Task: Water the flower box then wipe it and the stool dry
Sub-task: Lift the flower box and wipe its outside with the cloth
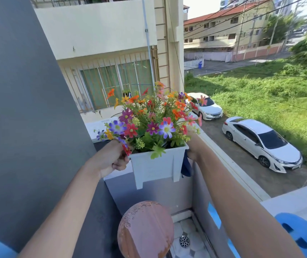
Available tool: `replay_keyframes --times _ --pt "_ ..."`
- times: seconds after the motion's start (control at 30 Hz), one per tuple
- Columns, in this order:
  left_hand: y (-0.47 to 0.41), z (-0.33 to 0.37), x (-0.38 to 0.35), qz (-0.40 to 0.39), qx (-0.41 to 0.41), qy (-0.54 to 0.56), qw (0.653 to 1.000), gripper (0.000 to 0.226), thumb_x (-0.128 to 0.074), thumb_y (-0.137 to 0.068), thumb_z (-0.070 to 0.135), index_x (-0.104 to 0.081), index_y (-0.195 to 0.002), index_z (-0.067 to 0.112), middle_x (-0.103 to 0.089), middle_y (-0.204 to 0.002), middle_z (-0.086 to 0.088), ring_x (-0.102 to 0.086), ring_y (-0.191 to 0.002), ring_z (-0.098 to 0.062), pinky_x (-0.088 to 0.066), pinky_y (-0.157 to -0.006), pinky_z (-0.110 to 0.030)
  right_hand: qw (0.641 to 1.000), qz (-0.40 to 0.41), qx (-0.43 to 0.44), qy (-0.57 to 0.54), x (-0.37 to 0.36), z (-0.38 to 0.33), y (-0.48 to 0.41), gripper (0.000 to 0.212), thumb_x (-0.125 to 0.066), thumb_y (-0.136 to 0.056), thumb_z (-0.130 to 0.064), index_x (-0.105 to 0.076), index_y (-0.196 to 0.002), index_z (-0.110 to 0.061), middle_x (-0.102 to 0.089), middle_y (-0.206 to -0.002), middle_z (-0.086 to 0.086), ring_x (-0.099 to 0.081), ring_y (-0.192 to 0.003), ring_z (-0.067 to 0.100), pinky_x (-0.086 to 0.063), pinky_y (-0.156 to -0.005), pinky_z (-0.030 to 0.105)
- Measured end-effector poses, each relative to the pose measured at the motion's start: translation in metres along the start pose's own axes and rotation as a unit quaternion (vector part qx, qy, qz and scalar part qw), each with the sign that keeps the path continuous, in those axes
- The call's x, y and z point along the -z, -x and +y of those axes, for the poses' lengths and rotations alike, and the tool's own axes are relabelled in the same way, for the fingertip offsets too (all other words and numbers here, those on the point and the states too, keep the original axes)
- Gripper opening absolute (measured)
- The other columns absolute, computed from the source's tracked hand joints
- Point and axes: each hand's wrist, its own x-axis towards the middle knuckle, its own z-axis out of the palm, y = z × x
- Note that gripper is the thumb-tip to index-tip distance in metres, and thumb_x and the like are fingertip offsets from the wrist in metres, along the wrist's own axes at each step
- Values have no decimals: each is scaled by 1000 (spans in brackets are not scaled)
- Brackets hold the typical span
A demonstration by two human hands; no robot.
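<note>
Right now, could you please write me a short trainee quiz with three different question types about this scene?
1. True or false: the flower box rests on the stool.
2. Which hand also pinches the dark cloth? A) left hand B) right hand
3. Fill in: under the lifted box, on the tiled floor, is a round metal ____.

Key: 1 false, both hands hold it in the air; 2 B; 3 drain.
</note>
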Motion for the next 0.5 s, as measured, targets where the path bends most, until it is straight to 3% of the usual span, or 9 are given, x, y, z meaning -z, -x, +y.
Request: replay_keyframes --times 0.03,0.07,0.13,0.17,0.23,0.33,0.4,0.5 --pt "1 1 0 -2 -2 -16 1000 34 -23 -88 -3 -36 -62 14 -41 -47 -7 -14 -35 -8 -7 -46 -18 1000 3 -2 2 -3 0 5 80 -21 -104 13 -51 -36 -15 -41 -26 -6 -40 -21 -1 -35 -34 10" --pt "1 2 1 -2 -4 -32 999 35 -23 -89 -3 -36 -61 14 -41 -47 -7 -14 -35 -9 -8 -46 -18 1000 15 -8 -11 -5 1 9 81 -27 -101 15 -50 -29 -15 -39 -24 -5 -40 -21 -1 -35 -34 9" --pt "3 2 2 1 -9 -57 998 39 -23 -91 -4 -37 -59 12 -42 -46 -9 -15 -37 -9 -9 -46 -17 999 18 -31 -10 -3 3 12 42 -50 -93 8 -57 -55 -10 -54 -46 2 -52 -32 3 -41 -38 11" --pt "4 1 2 3 -11 -67 998 39 -23 -91 -4 -38 -58 11 -43 -45 -9 -15 -37 -9 -10 -45 -16 998 49 -44 -16 -3 2 12 31 -49 -96 5 -53 -70 -12 -55 -63 5 -57 -39 6 -44 -39 14" --pt "5 1 4 2 -12 -79 997 37 -22 -91 -5 -39 -61 10 -44 -43 -7 -16 -37 -10 -11 -46 -17 992 102 -68 -39 5 10 3 36 -34 -105 1 -45 -75 -16 -48 -75 4 -59 -46 10 -46 -38 16" --pt "4 -2 2 44 -21 -74 996 35 -25 -92 -1 -36 -62 13 -39 -45 -4 -17 -39 -11 -9 -51 -24 989 122 -49 -72 -1 17 -8 41 -36 -103 2 -36 -66 -16 -40 -60 2 -39 -49 14 -36 -40 20" --pt "-2 -8 -1 114 -30 -22 993 34 -29 -95 3 -39 -65 18 -38 -48 -3 -19 -37 -10 -9 -49 -22 987 146 -23 -64 -4 22 -18 36 -47 -92 1 -35 -64 -20 -29 -61 3 -27 -54 15 -23 -47 26" --pt "-7 -25 -17 214 -28 62 975 26 -35 -98 16 -47 -75 16 -42 -54 -5 -21 -35 -10 -16 -44 -18 984 157 2 -86 -4 30 -30 43 -45 -82 8 -27 -62 -25 -25 -63 0 -22 -61 13 -15 -58 38"
